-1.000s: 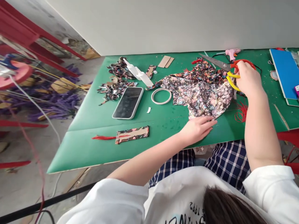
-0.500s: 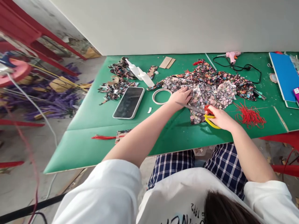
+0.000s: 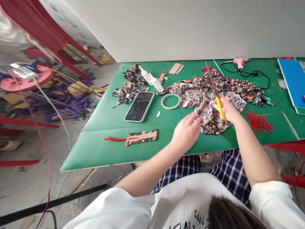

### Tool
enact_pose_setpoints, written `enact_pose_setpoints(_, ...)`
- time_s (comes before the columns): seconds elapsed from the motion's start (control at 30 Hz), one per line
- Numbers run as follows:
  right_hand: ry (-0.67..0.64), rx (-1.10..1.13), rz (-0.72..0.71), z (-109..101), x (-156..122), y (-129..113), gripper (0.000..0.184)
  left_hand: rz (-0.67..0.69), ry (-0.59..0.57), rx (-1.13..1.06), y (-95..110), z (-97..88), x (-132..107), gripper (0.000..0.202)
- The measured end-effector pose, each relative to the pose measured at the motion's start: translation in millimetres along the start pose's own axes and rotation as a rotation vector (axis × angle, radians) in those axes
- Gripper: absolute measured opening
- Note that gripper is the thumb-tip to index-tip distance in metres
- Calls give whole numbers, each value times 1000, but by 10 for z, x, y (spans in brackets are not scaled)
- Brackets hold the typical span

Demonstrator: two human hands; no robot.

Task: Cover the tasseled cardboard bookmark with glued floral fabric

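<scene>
My right hand [image 3: 227, 109] grips scissors [image 3: 211, 78] by their yellow handle, and the blades point away from me over the cloth. A crumpled floral fabric [image 3: 190, 92] spreads beneath them, dark side up at the back and paler side up nearer me. At its near left edge, my left hand [image 3: 187, 132] has its fingers closed on the fabric; the fingertips are partly blurred. Left of that hand lies a fabric-edged card [image 3: 141, 137] with a red tassel [image 3: 114, 139]. A roll of tape [image 3: 170, 101] rests flat by the fabric's left side.
A phone [image 3: 139, 106], white squeeze bottles [image 3: 150, 78] and fabric scraps [image 3: 128, 92] occupy the left of the green table [image 3: 95, 149]. Red cords [image 3: 259, 122] lie right of my hand. A pink glue gun [image 3: 240, 62] with its cable and a blue board [image 3: 295, 82] are farther back.
My left hand has come off its flat rest on the fabric and moved toward me to its near edge. The scissors have swung from pointing left to pointing away. The near fabric has shifted.
</scene>
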State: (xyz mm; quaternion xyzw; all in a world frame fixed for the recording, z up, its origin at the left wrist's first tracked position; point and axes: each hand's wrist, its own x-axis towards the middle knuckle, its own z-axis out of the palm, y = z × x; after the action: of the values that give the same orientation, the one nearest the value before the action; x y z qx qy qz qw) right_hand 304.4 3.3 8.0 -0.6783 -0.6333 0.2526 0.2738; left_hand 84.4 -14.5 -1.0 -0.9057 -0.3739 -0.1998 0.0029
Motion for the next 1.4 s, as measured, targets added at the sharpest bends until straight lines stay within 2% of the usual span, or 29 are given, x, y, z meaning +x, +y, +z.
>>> enact_pose_setpoints(0.1, -11, -84, 32, 86, 69, -45, 24, 35, 47, -24, 223, 57, -372, 27)
enact_pose_setpoints(0.17, -28, -138, 45, 145, 75, -29, 21, 57, 54, 13, 258, 121, -447, 29)
enact_pose_setpoints(0.27, -17, -203, 42, 219, 97, 40, 22, 106, 41, 53, 245, 162, -433, 31)
enact_pose_setpoints(0.4, 41, -232, 14, 254, 164, 103, 26, 82, 23, 110, 306, 74, -519, 34)
enact_pose_setpoints(0.53, 100, -185, -31, 167, 82, 74, 30, 30, -11, 132, 362, -115, -648, 32)
enact_pose_setpoints(0.6, 138, -159, -32, 82, -47, 58, 31, 2, -42, 99, 290, -203, -573, 28)
enact_pose_setpoints(0.7, 118, -128, -13, -39, -277, 68, 30, 14, -104, -11, 51, -224, -221, 31)
enact_pose_setpoints(0.83, -21, -146, -3, -80, -448, 126, 16, 1, -214, -112, -284, 34, 396, 35)
enact_pose_setpoints(0.93, -81, -210, 7, -46, -443, 159, 6, 18, -280, -86, -418, 309, 665, 37)
enact_pose_setpoints(1.03, -101, -254, 19, -37, -430, 173, 9, -17, -302, -34, -479, 498, 727, 45)
enact_pose_setpoints(1.13, -122, -254, 42, -74, -466, 183, 16, -95, -299, 21, -516, 548, 711, 57)
enact_pose_setpoints(1.23, -97, -229, 76, -130, -513, 192, 21, -147, -300, 57, -525, 476, 696, 65)
enact_pose_setpoints(1.3, -38, -206, 101, -158, -520, 184, 20, -171, -289, 77, -486, 393, 675, 66)
enact_pose_setpoints(1.4, 88, -163, 136, -154, -480, 137, 15, -112, -240, 62, -338, 296, 593, 59)
